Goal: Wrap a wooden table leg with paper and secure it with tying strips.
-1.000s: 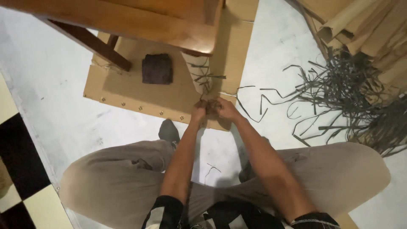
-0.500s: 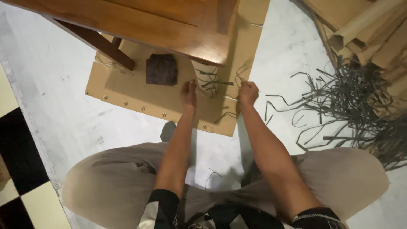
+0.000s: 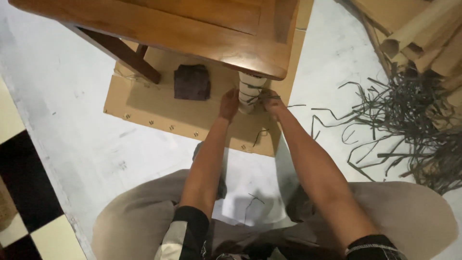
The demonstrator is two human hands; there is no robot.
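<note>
Two hands meet at the pale wrapped furniture leg (image 3: 250, 91) under the corner of the glossy brown wooden table (image 3: 202, 29). Our left hand (image 3: 229, 103) lies against the leg's left side with its fingers bent around it, pressing on the wrapping. Our right hand (image 3: 272, 103) sits just right of the leg, its fingers drawn together on a thin dark grey strip (image 3: 263, 97) that crosses the wrapping; the pinch looks tight, though we cannot make out the fingertips clearly. More dark bands ring the leg above and below the hands.

The leg stands on a flat sheet of brown cardboard (image 3: 159, 108) spread on the pale floor (image 3: 72, 120), with a row of small metal staples along its near edge. A dark brown square block (image 3: 192, 82) rests on the cardboard left of the leg, near a darker slanted wooden brace (image 3: 125, 55). One loose strip curls on the cardboard just below our right wrist. Well to the right, a tangled heap of dark grey strips (image 3: 404, 120) sprawls on the floor beside rolled brown paper sheets (image 3: 423, 29). Our beige trousers (image 3: 139, 216) fill the bottom, and black and cream floor tiles (image 3: 24, 202) show at lower left.
</note>
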